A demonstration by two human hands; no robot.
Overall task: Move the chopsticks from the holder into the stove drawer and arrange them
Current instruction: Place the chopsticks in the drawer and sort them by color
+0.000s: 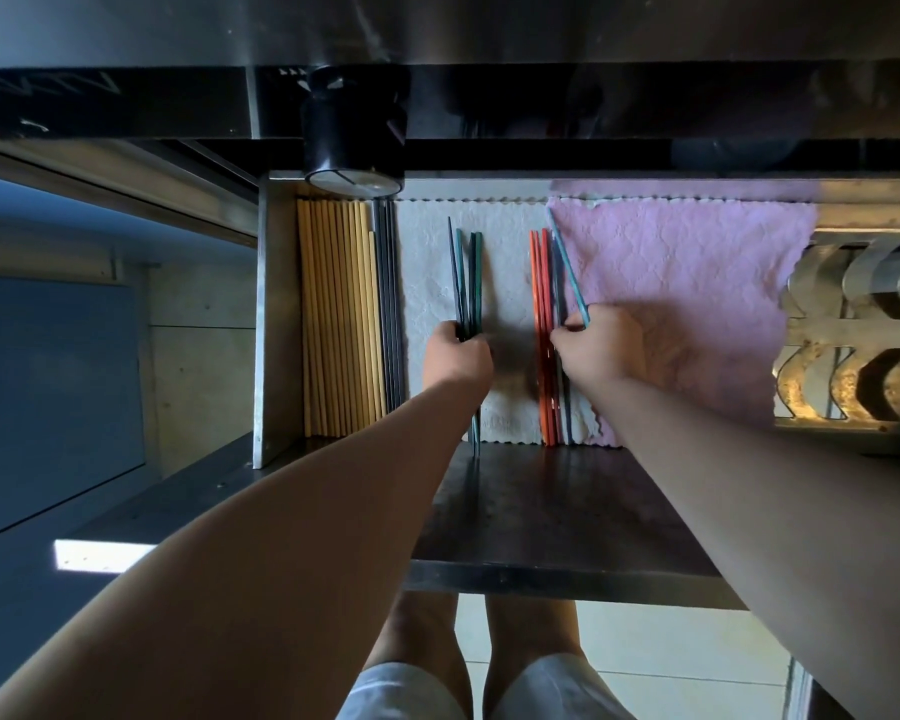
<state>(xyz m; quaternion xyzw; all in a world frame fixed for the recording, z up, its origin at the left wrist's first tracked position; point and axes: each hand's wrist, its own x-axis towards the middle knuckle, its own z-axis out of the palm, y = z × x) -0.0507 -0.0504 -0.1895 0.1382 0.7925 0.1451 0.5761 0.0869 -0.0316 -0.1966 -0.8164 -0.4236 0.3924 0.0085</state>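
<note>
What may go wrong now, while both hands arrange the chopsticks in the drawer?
1. The blue chopstick pinched by the right hand lies slanted over the pink cloth; it may end up crossed.
2. This hand is close to the orange chopsticks and may push them askew.
3. The green chopsticks in the left hand reach past the white cloth at the front, so the rows may end up uneven.

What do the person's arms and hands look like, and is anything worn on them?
The left forearm and the right forearm are bare up to the frame edge: no sleeves, gloves, watch or bracelet show. The left hand and the right hand are bare too; no ring shows on the parts in view. Pale grey shorts are worn.
</note>
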